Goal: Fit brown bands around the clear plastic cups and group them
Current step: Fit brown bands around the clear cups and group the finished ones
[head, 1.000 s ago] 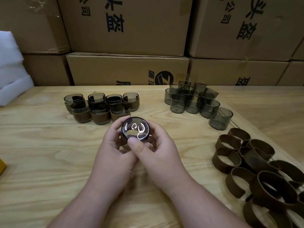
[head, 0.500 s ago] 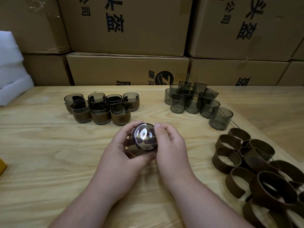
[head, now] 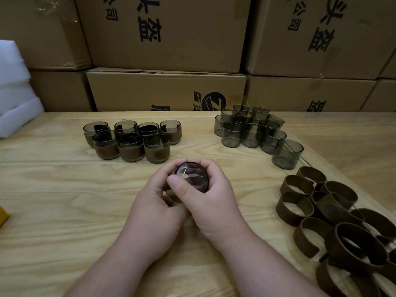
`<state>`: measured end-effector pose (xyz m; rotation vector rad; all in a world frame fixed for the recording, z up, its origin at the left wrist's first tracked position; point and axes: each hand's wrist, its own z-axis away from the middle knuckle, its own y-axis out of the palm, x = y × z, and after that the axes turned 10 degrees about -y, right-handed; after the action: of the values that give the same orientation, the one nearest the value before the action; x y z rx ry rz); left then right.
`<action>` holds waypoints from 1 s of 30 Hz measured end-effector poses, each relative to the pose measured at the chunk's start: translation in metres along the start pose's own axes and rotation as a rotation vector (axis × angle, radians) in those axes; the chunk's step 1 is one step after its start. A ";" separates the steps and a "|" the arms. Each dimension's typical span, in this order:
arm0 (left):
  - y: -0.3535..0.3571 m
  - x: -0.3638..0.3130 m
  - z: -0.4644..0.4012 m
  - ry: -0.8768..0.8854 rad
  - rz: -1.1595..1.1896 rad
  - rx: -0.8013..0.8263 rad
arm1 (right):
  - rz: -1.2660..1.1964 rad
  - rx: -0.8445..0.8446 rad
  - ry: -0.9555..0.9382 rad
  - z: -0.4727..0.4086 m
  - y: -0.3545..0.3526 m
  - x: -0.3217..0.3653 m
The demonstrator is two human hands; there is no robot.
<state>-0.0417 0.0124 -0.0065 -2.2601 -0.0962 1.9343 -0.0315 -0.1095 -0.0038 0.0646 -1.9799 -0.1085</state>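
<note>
Fingers (head: 194, 162) of both hands curl round one clear cup (head: 192, 177) above the near middle of the counter (head: 53, 189); whether a band sits on it is hidden. Cardboard boxes (head: 167, 35) wall the far side. Loose bands (head: 334, 219), cut off right; banded cups (head: 130, 140) far left, bare cups (head: 252, 131) far right.

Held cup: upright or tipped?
Tipped: the cup in both hands shows its round base to the camera.
</note>
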 end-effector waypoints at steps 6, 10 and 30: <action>0.001 -0.001 -0.003 -0.005 0.112 -0.065 | -0.057 0.006 -0.041 0.001 0.000 0.005; 0.001 -0.002 -0.004 0.009 0.167 -0.071 | -0.136 0.021 -0.016 0.000 -0.002 0.006; 0.000 0.006 -0.003 -0.014 -0.019 -0.016 | -0.021 -0.089 0.037 0.002 0.004 0.002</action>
<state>-0.0374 0.0131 -0.0119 -2.2480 -0.1353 1.9469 -0.0339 -0.1057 -0.0023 0.0297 -1.9357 -0.2082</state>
